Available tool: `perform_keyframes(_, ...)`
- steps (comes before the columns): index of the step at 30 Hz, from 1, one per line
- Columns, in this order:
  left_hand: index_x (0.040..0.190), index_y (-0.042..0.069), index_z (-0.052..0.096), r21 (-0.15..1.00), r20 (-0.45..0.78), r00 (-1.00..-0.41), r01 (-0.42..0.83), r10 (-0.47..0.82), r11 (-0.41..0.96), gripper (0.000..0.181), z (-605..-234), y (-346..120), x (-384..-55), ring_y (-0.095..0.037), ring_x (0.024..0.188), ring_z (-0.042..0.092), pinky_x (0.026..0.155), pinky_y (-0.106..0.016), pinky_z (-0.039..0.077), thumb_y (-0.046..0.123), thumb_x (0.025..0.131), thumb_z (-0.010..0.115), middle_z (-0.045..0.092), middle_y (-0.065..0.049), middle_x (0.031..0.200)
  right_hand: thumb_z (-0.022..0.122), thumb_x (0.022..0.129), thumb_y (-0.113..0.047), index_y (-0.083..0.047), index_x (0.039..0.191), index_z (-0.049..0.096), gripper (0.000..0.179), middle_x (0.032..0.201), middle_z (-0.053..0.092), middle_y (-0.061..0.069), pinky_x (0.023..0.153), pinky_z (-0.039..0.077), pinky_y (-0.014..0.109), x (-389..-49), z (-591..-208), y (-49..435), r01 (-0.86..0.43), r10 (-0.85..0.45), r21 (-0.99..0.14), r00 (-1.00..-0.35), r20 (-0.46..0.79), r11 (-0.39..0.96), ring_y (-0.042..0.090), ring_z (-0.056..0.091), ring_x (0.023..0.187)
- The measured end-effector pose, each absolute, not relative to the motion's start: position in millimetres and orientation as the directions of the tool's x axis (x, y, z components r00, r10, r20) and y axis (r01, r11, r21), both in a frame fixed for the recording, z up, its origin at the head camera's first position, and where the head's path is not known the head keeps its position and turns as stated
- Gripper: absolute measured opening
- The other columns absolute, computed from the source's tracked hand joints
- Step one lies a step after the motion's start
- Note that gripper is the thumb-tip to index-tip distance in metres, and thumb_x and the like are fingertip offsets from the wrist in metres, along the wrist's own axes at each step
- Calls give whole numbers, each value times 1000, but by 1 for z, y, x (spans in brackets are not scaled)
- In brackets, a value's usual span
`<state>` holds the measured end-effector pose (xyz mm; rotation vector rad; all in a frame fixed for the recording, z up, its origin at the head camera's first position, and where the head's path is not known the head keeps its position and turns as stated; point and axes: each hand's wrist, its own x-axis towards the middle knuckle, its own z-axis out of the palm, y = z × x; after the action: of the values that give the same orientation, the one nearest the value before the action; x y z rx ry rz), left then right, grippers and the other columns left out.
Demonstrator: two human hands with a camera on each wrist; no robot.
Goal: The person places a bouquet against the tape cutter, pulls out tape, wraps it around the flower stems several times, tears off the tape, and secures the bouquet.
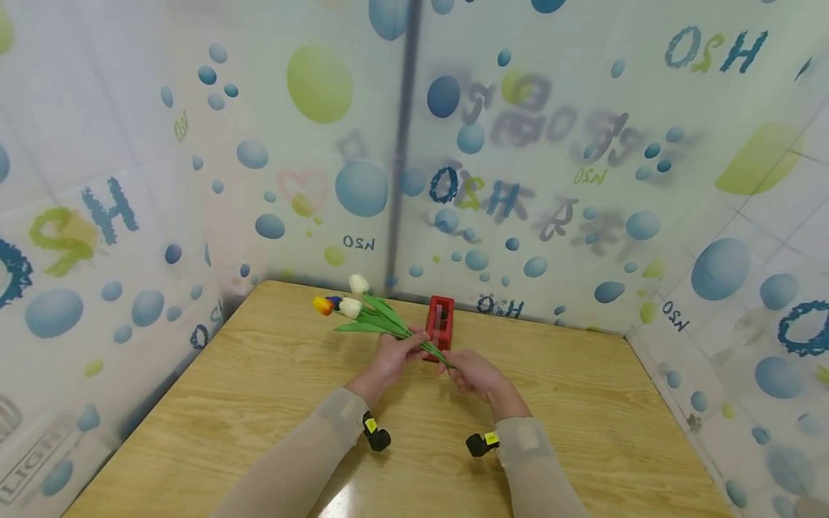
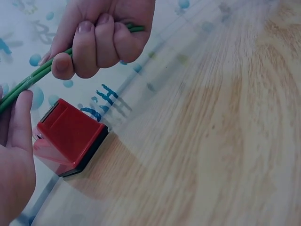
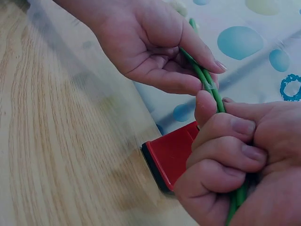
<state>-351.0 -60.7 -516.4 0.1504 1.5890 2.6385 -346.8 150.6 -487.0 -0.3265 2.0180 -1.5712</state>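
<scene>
A bunch of tulips (image 1: 382, 311) with green leaves lies slantwise across both hands, its flowers toward the back left. Two blooms are white, one is orange and yellow, and one is dark blue. My left hand (image 1: 393, 358) pinches the green stems between thumb and fingers. Lower down, my right hand (image 1: 478, 373) grips the stem ends, its fingers curled round them in the right wrist view. Between the hands, a shiny clear band, like tape (image 3: 210, 85), shows on the stems (image 2: 40, 74). Just behind the hands stands a red tape dispenser (image 2: 73, 134) with a toothed edge and a black base.
The wood-grain table (image 1: 570, 403) spreads out on both sides of the arms. Patterned curtains (image 1: 550, 144) with blue and green dots surround it at the back and sides. A black wrist camera (image 1: 377, 436) sits on the left sleeve, another camera (image 1: 481, 444) on the right.
</scene>
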Motion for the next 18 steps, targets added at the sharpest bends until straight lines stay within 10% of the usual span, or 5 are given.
perform_keyframes(18, 114, -1, 68, 831, -31, -999, -32, 11, -555, 12, -511, -55, -346, -9, 80, 77, 78, -24, 68, 8, 106, 65, 80, -2, 93, 49, 115, -22, -5, 94, 70, 34, 70, 50, -2, 54, 36, 25, -348, -488, 139, -327, -409, -730, -910, 73, 600, 14, 41, 61)
